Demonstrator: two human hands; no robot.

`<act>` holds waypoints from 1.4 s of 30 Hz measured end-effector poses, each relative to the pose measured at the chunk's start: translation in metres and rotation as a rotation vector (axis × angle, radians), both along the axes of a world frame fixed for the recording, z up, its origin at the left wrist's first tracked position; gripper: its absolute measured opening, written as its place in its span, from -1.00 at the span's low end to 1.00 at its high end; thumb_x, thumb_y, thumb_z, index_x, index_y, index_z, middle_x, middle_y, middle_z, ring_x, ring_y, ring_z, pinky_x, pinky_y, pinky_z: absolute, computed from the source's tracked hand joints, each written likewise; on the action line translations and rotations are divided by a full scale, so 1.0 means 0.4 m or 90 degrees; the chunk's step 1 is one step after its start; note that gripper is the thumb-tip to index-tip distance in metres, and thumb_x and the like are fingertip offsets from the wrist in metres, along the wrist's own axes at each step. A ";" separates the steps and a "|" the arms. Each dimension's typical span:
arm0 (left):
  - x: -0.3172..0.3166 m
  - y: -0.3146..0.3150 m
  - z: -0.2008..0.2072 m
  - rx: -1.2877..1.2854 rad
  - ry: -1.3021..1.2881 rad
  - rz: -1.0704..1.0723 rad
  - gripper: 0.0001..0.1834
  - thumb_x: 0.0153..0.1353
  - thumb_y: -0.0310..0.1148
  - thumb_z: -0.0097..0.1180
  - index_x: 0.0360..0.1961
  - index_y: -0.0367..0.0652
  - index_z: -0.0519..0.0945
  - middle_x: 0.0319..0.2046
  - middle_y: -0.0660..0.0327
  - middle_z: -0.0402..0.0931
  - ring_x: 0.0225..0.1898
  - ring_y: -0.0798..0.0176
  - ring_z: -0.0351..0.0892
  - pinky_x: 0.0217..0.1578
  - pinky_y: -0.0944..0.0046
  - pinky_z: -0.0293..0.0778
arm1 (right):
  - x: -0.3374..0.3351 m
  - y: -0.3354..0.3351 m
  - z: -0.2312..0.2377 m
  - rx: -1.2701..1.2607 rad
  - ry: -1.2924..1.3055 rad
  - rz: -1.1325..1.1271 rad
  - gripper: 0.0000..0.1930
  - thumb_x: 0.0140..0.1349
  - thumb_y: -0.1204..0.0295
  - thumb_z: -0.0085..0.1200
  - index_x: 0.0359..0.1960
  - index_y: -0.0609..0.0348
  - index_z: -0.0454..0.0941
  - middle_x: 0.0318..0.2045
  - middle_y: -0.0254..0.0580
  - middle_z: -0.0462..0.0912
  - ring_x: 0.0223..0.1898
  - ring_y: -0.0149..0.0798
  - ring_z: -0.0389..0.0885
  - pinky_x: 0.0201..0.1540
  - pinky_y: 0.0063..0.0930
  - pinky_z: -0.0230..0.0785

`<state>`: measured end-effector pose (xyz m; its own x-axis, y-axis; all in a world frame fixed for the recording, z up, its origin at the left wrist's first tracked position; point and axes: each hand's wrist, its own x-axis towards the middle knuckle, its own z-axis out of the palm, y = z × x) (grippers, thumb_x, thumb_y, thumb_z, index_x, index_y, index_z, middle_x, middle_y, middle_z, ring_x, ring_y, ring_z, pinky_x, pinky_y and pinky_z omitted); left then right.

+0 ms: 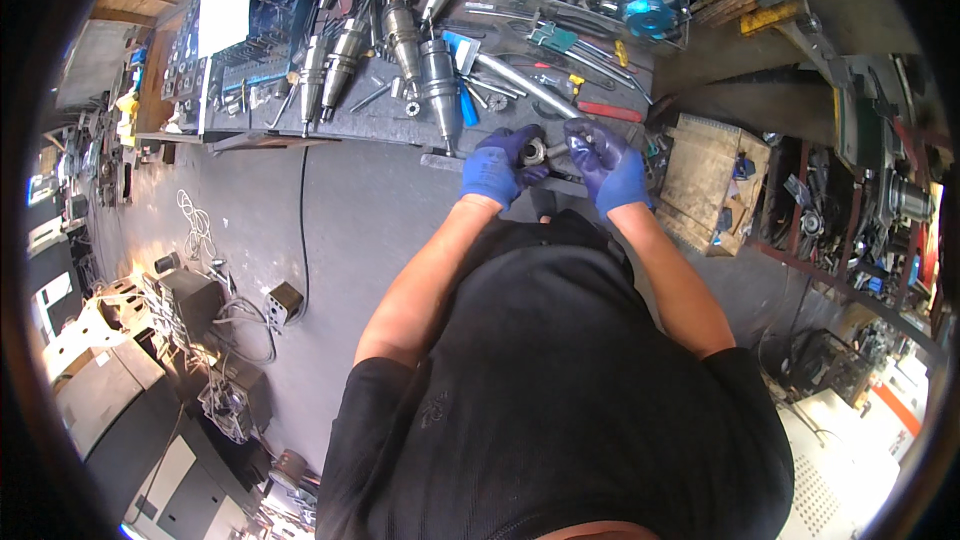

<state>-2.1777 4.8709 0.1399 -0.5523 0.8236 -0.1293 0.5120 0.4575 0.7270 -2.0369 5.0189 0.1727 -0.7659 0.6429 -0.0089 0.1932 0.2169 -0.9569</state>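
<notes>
Both hands wear blue and purple gloves and are raised at the near edge of the workbench (390, 130). In my left hand (497, 168) is a ring-shaped metal nut (534, 151), its round opening facing up, with the fingers curled about it. My right hand (608, 165) is a short way to the right, its fingertips pinched together; a small metallic piece seems to be between them, too small to name. Just beyond the hands lie a long metal tube (525, 83) and a red-handled tool (610, 112). A tapered tool holder (439, 90) points towards my left hand.
More tapered tool holders (345, 65) and hand tools crowd the bench. A blue rack of bits (262, 40) stands at its left. To the right is a worn wooden board (705, 180), with a cluttered shelf beyond. A black cable (304, 230) hangs to the floor on the left.
</notes>
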 end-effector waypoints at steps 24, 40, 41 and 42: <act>-0.008 -0.011 -0.067 0.052 0.009 0.023 -0.29 -0.01 -0.12 0.48 0.23 0.09 0.57 -0.04 -0.05 0.62 -0.02 -0.21 0.61 0.01 -0.07 0.53 | -0.058 -0.051 -0.014 0.257 -0.027 0.151 -0.70 0.28 0.44 0.21 0.06 0.06 0.66 -0.16 0.01 0.76 -0.16 0.10 0.76 -0.05 -0.18 0.60; 0.001 -0.015 -0.055 0.019 0.018 0.037 -0.38 0.03 -0.35 0.37 0.20 0.09 0.58 0.00 -0.05 0.61 0.00 -0.20 0.64 0.02 -0.04 0.56 | -0.063 -0.042 0.004 0.163 -0.014 0.198 -0.71 0.32 0.46 0.15 0.06 0.21 0.64 -0.10 0.07 0.74 -0.08 0.05 0.74 0.04 -0.20 0.56; 0.000 -0.014 -0.053 0.016 0.017 0.037 -0.38 0.03 -0.36 0.37 0.20 0.10 0.58 0.00 -0.05 0.61 -0.01 -0.20 0.64 0.02 -0.04 0.56 | -0.068 -0.039 0.028 0.170 -0.016 0.228 -0.71 0.33 0.45 0.14 0.06 0.21 0.65 -0.10 0.07 0.74 -0.07 0.07 0.74 0.05 -0.21 0.56; -0.001 -0.012 -0.050 0.013 0.016 0.036 -0.39 0.03 -0.36 0.37 0.20 0.10 0.58 0.00 -0.06 0.61 -0.01 -0.20 0.64 0.02 -0.04 0.56 | -0.072 -0.033 0.023 0.178 -0.009 0.244 -0.71 0.33 0.44 0.14 0.06 0.20 0.65 -0.10 0.08 0.74 -0.07 0.07 0.74 0.04 -0.21 0.56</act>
<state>-2.1780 4.8659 0.1199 -0.6011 0.7932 -0.0973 0.5042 0.4710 0.7238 -2.0655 5.0057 0.1819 -0.9495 0.2928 0.1124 0.0609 0.5236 -0.8498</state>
